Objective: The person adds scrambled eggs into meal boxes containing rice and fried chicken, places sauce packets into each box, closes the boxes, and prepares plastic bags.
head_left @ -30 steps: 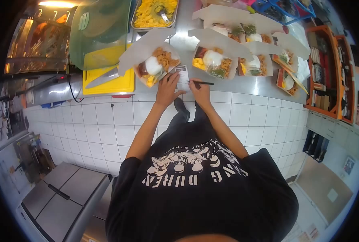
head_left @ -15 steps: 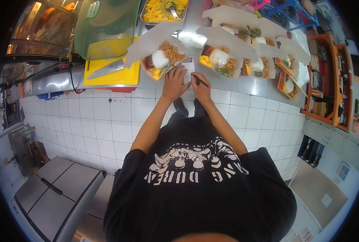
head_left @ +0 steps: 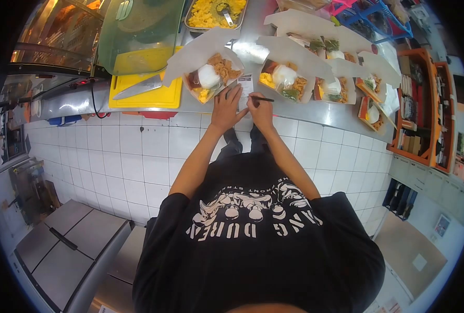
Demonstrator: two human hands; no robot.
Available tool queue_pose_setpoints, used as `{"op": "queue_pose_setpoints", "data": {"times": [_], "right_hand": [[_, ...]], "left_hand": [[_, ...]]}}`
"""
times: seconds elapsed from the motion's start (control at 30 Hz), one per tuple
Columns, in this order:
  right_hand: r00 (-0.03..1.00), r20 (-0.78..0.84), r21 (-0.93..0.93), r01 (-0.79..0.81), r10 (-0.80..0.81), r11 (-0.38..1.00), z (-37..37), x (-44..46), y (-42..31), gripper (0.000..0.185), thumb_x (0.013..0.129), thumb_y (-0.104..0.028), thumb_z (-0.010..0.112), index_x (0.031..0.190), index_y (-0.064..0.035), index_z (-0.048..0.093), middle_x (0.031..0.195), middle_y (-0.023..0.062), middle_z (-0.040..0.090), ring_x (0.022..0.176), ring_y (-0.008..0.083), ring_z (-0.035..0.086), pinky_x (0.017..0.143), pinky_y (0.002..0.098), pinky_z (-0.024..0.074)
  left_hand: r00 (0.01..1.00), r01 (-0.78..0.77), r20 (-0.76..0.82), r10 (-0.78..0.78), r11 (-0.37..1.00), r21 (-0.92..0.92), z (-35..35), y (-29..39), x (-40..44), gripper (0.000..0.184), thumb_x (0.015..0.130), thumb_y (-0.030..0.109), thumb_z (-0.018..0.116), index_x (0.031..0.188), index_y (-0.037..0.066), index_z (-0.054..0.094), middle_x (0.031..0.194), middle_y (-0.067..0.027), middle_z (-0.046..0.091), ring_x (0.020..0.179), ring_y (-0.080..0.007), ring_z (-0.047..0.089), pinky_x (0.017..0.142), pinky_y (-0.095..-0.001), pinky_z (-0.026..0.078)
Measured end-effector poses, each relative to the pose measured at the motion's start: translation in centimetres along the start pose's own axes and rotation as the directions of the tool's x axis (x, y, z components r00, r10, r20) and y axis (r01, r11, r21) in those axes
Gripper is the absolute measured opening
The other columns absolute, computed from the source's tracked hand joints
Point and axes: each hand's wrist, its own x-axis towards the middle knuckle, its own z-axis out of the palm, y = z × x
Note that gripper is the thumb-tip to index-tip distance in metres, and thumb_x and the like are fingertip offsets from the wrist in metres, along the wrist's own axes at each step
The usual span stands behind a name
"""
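My left hand (head_left: 225, 110) lies flat with its fingers spread, on the left edge of a printed paper slip (head_left: 245, 87) at the counter's front edge. A black pen (head_left: 264, 98) is pinched in my right hand (head_left: 260, 113), its tip over the slip's lower part. Just behind my left hand stands an open food box (head_left: 195, 91) with rice, fried pieces and yellow egg. Another open box (head_left: 293, 78), filled much the same, stands behind and right of my right hand.
A knife (head_left: 138, 87) lies on a yellow cutting board (head_left: 159, 100) at the left, beside a green translucent lid (head_left: 138, 36). A metal tray of yellow food (head_left: 216, 14) is at the back. Several more open boxes (head_left: 337, 88) and a blue basket (head_left: 370, 21) are at the right.
The view has shifted, so the counter items sit slightly farther right and higher than at first. The pen swung down to a steep slant, then back to nearly level.
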Motion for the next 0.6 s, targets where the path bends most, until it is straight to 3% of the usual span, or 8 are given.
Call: {"op": "queue_pose_setpoints", "data": {"times": [0.1,0.17,0.3,0.6], "right_hand": [[0.998,0.063,0.001,0.031,-0.031,1.0,-0.4,-0.17,0.26,0.016,0.086,-0.012,0.066,0.097,0.0001,0.067,0.083,0.0142,0.068,0.07,0.0245,0.065,0.068,0.0337,0.0508],[0.998,0.026,0.078,-0.058,0.056,0.995,-0.62,-0.26,0.28,0.015,0.086,-0.011,0.067,0.097,-0.0004,0.067,0.082,0.0133,0.068,0.07,0.023,0.065,0.068,0.0335,0.0508],[0.993,0.106,0.085,-0.062,0.053,0.994,-0.74,-0.71,0.33,0.016,0.085,-0.01,0.067,0.097,-0.0008,0.067,0.081,0.0124,0.068,0.071,0.022,0.065,0.067,0.0334,0.0509],[0.997,0.079,-0.003,-0.001,0.002,1.0,-0.7,-0.78,0.19,0.015,0.086,-0.01,0.067,0.097,-0.0011,0.068,0.078,0.0135,0.068,0.068,0.0228,0.066,0.067,0.0343,0.0512]], "left_hand": [[1.0,-0.003,0.0,0.003,1.0,0.031,-0.02,0.17,0.12,0.076,0.083,0.042,0.069,0.144,0.005,0.043,0.151,-0.0034,0.039,0.131,-0.031,0.036,0.104,-0.0473,0.032],[1.0,0.008,-0.007,-0.007,0.999,0.035,0.03,0.39,0.13,0.076,0.083,0.042,0.069,0.144,0.004,0.043,0.152,-0.0039,0.038,0.131,-0.0316,0.036,0.103,-0.0471,0.033],[1.0,0.019,0.003,-0.019,0.998,0.057,0.24,0.46,0.32,0.078,0.083,0.043,0.068,0.144,0.004,0.042,0.152,-0.0045,0.036,0.131,-0.033,0.034,0.103,-0.0481,0.032],[0.999,0.005,0.036,-0.008,0.996,0.085,0.52,0.61,-0.01,0.08,0.085,0.047,0.061,0.147,0.003,0.037,0.156,-0.0054,0.031,0.132,-0.0347,0.033,0.105,-0.0487,0.03]]}}
